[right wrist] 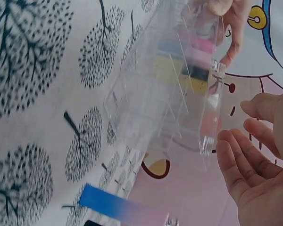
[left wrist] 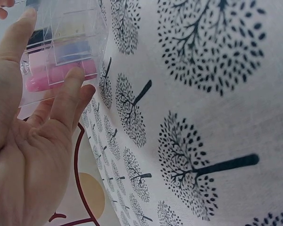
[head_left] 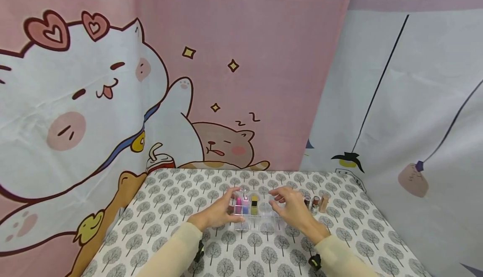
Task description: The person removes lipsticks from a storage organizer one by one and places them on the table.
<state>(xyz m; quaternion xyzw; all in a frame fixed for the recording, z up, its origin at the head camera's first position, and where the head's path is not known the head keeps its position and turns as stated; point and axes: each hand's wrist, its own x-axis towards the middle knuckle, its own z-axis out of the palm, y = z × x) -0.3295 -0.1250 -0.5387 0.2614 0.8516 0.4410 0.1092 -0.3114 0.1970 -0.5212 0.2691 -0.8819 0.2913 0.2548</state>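
Observation:
A clear plastic organizer with dividers is in front of me on the patterned cloth. My left hand grips its left end, thumb on the near side and fingers round the far side. Three cosmetics fill its left compartments: a bright pink tube, a pink-and-blue bottle and a yellow item with a black band. Beside the right end hovers my right hand. Its loosely bent fingers hold nothing in the right wrist view, close to the organizer's clear wall.
Several small cosmetic tubes stand right of my right hand, among them a tan one. A blue-to-pink item shows low in the right wrist view. Cartoon-printed curtains hang behind the cloth-covered table.

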